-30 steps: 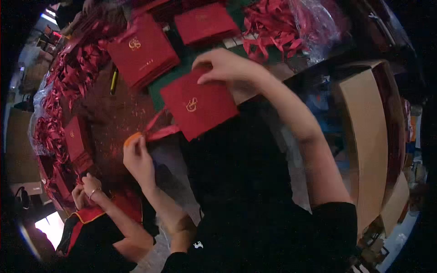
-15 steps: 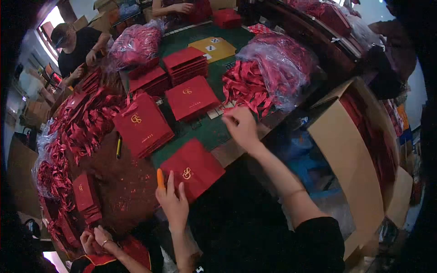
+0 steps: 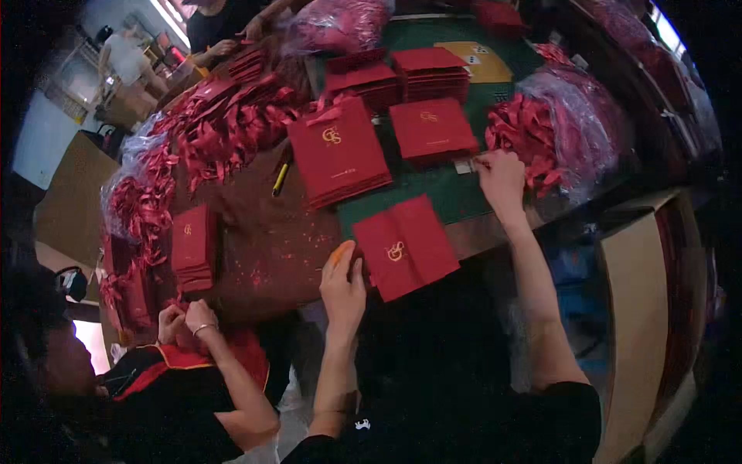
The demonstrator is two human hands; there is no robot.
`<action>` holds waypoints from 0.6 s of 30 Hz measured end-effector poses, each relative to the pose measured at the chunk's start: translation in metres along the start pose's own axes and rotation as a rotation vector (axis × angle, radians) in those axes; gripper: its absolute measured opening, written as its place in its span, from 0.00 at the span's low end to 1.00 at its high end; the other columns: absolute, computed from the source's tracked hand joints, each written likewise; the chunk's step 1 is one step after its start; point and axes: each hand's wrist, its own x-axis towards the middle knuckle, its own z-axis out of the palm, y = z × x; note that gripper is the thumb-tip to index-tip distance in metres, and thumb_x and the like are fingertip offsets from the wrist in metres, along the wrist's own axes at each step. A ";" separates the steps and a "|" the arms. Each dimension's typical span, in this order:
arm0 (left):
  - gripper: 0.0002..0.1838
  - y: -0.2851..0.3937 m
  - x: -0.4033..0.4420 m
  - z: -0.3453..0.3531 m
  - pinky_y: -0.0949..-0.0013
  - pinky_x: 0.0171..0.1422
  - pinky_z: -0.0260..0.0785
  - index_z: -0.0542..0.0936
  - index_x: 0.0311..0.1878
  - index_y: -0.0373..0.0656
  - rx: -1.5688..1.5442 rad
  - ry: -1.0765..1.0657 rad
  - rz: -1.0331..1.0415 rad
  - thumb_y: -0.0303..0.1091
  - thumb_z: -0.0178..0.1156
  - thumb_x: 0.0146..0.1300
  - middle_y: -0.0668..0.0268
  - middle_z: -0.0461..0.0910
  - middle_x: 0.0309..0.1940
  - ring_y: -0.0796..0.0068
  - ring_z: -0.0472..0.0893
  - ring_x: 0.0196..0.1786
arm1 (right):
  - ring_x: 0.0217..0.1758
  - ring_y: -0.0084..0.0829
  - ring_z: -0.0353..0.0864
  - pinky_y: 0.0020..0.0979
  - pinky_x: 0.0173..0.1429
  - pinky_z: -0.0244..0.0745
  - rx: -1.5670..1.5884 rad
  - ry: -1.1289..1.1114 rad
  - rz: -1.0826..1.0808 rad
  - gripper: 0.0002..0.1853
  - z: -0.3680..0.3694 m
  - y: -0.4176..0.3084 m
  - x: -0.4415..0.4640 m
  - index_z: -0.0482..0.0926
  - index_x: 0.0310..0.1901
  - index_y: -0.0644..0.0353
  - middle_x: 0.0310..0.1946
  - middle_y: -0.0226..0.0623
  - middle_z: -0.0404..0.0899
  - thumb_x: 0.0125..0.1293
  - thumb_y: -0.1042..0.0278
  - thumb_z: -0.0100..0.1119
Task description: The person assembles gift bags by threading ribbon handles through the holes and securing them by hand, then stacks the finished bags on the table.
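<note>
A red paper bag with a gold emblem lies flat in front of me at the table's near edge. My left hand, with an orange cover on one fingertip, is at its left side, fingers stretched out. Farther right, my right hand has its fingertips pinched together beside a small white label. What the pinch holds, if anything, is too small to make out. Just beyond it are a stack of red bags and a heap of red ribbons in clear plastic.
Another stack of red bags stands left of centre, near a yellow pen. More ribbons line the left side. A co-worker's hands are at lower left. An open cardboard box stands at right.
My view has swung, so the table appears shifted right and up. The left hand's fingers are less spread. My right hand stays near the white labels, its fingertips now against one.
</note>
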 end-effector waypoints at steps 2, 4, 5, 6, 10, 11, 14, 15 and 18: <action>0.16 -0.006 0.002 0.002 0.61 0.58 0.70 0.79 0.53 0.38 -0.018 0.018 0.021 0.26 0.60 0.62 0.52 0.78 0.51 0.54 0.78 0.54 | 0.41 0.40 0.75 0.43 0.47 0.67 0.156 0.177 -0.096 0.05 -0.010 -0.008 -0.005 0.81 0.33 0.59 0.33 0.37 0.78 0.56 0.70 0.65; 0.15 -0.005 0.003 0.001 0.59 0.59 0.69 0.79 0.53 0.39 -0.026 0.002 -0.037 0.26 0.61 0.61 0.54 0.79 0.51 0.54 0.77 0.54 | 0.41 0.38 0.76 0.40 0.47 0.67 0.368 0.256 -0.076 0.04 -0.029 -0.032 -0.014 0.80 0.33 0.58 0.35 0.36 0.78 0.56 0.73 0.66; 0.15 -0.005 0.003 0.003 0.59 0.59 0.68 0.80 0.52 0.39 -0.012 0.016 0.000 0.27 0.61 0.61 0.55 0.79 0.51 0.54 0.77 0.54 | 0.43 0.38 0.78 0.37 0.48 0.69 0.457 0.287 -0.157 0.04 -0.036 -0.044 -0.022 0.81 0.34 0.59 0.36 0.37 0.80 0.56 0.75 0.65; 0.14 -0.005 0.003 0.004 0.59 0.60 0.68 0.80 0.51 0.39 0.001 0.028 0.041 0.27 0.62 0.61 0.56 0.79 0.50 0.55 0.76 0.54 | 0.43 0.39 0.79 0.36 0.48 0.71 0.605 0.135 -0.149 0.05 -0.049 -0.067 -0.033 0.81 0.35 0.60 0.36 0.38 0.81 0.56 0.75 0.65; 0.11 -0.003 0.006 0.009 0.60 0.60 0.65 0.82 0.46 0.40 0.009 0.057 -0.015 0.27 0.62 0.60 0.59 0.78 0.46 0.57 0.73 0.53 | 0.41 0.43 0.82 0.36 0.45 0.76 0.841 -0.233 -0.280 0.08 -0.036 -0.125 -0.068 0.79 0.40 0.63 0.37 0.44 0.82 0.60 0.74 0.62; 0.11 -0.003 0.007 0.009 0.60 0.60 0.65 0.82 0.46 0.41 -0.005 0.063 0.010 0.28 0.62 0.59 0.59 0.78 0.47 0.57 0.73 0.53 | 0.41 0.44 0.82 0.37 0.45 0.76 0.836 -0.272 -0.284 0.08 -0.022 -0.132 -0.073 0.77 0.41 0.63 0.38 0.44 0.82 0.60 0.73 0.62; 0.12 -0.006 0.008 0.009 0.60 0.61 0.65 0.82 0.46 0.41 0.008 0.086 0.068 0.28 0.63 0.58 0.58 0.78 0.46 0.56 0.72 0.54 | 0.41 0.46 0.81 0.38 0.44 0.76 0.942 -0.538 -0.167 0.08 -0.004 -0.137 -0.071 0.73 0.38 0.64 0.35 0.46 0.80 0.61 0.73 0.61; 0.14 -0.006 0.008 0.010 0.60 0.61 0.64 0.82 0.48 0.42 0.051 0.062 0.010 0.27 0.65 0.56 0.58 0.78 0.47 0.56 0.72 0.54 | 0.40 0.46 0.81 0.38 0.44 0.76 0.879 -0.555 -0.287 0.08 -0.002 -0.138 -0.068 0.73 0.37 0.65 0.34 0.46 0.79 0.61 0.72 0.61; 0.16 -0.005 0.008 0.011 0.60 0.61 0.64 0.82 0.48 0.43 -0.018 0.076 0.010 0.26 0.65 0.55 0.59 0.77 0.49 0.57 0.72 0.55 | 0.39 0.46 0.80 0.38 0.43 0.76 0.909 -0.532 -0.343 0.07 0.002 -0.138 -0.066 0.72 0.36 0.65 0.33 0.46 0.78 0.59 0.74 0.60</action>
